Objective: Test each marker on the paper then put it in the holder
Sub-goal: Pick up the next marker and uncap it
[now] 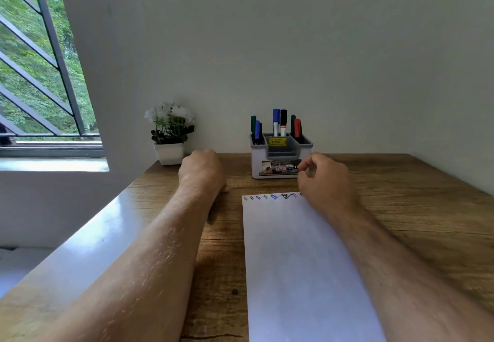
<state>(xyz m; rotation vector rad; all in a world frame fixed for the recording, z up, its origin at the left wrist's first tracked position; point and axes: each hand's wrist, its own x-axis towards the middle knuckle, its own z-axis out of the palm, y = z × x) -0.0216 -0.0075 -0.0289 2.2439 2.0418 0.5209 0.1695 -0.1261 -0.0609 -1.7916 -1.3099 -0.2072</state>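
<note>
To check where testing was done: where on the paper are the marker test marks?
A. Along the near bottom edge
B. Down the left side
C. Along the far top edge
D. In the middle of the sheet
C: the small coloured test marks run in a row along the far edge of the paper, nearest the holder.

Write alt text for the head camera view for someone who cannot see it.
Two bare forearms reach over a wooden table, the left hand and right hand loosely curled and holding nothing visible, either side of a white marker holder filled with capped markers. A sheet of paper carries small test scribbles along its far edge; a potted plant stands far left.
</note>
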